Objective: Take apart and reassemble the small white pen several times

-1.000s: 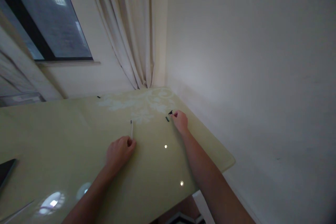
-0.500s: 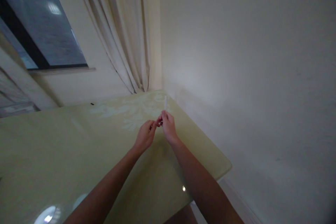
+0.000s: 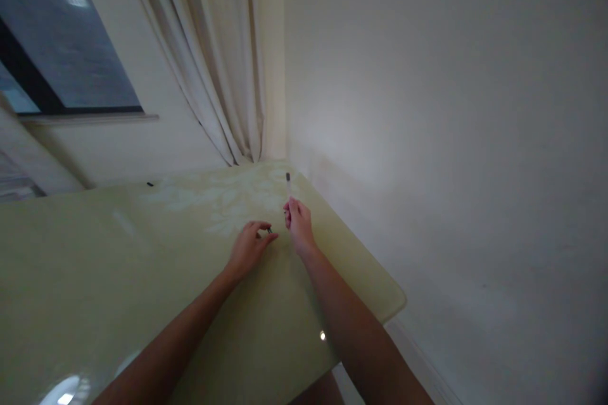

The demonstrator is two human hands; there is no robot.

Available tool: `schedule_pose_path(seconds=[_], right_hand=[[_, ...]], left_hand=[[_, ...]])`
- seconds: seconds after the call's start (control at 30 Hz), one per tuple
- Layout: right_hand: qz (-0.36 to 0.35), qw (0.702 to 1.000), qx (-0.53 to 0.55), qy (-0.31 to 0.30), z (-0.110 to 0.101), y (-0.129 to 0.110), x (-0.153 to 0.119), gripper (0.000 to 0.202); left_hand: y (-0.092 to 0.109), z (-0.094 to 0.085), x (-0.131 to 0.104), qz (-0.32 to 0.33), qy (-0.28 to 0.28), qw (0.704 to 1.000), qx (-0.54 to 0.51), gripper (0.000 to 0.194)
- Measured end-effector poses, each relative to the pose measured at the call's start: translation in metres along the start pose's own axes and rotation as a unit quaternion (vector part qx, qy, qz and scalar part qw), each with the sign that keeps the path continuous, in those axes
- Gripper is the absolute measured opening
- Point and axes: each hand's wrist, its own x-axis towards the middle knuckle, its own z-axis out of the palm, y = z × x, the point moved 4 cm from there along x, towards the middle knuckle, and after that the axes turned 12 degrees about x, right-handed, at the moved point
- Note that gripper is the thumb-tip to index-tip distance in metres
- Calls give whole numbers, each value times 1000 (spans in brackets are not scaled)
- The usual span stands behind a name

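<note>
My right hand is closed around a slim, pale pen that stands up out of the fist with a dark tip at its top. The lower part of the pen is hidden by the fingers. To the left, my left hand pinches a small dark piece between thumb and forefinger; its exact kind is too small to make out. The two hands are a short way apart, above the pale green table.
A small black item lies near the table's far edge. Behind the table hang beige curtains beside a dark window. A plain wall runs along the right side of the table.
The hands, which were together, have come apart, the left one moving left with the small dark piece. The pen's upper end now shows a dark tip. The view has shifted slightly right.
</note>
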Motion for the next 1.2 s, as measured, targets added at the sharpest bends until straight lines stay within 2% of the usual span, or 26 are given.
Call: schedule_pose_path(seconds=[0.07,0.17,0.23,0.3,0.4,0.5,0.6,0.73,0.87,0.97,1.1,1.2], right_hand=[[17,1000,-10,-24,15,2,-13,48],[46,989,-76,-120,45,8,-39,41],[51,979,-111,-162,60,10,-57,39],[63,974,-112,-189,71,12,-72,36],[104,969,-62,-214,78,14,-85,34],[123,972,-30,-199,76,15,-87,30],[130,970,-21,-204,75,15,-88,26],[127,966,-5,-225,78,12,-92,26],[108,977,-24,-183,75,10,-91,22],[134,977,-15,-165,70,12,-86,24],[180,965,-8,-192,67,14,-82,29],[167,960,-21,-224,69,13,-84,29]], left_hand=[[-23,-24,-29,44,49,997,-51,36],[-56,-59,-74,55,139,988,-48,40],[-67,-75,-94,49,195,979,-25,41],[-69,-83,-103,53,232,971,-3,39],[-62,-84,-102,95,250,963,21,36],[-57,-81,-101,136,269,953,35,36],[-57,-81,-103,142,280,949,37,36],[-56,-82,-104,140,265,954,25,33],[-53,-82,-103,145,256,956,-9,33],[-50,-78,-100,151,225,961,-54,22],[-48,-73,-98,146,181,968,-95,16],[-50,-71,-97,123,171,971,-117,22]])
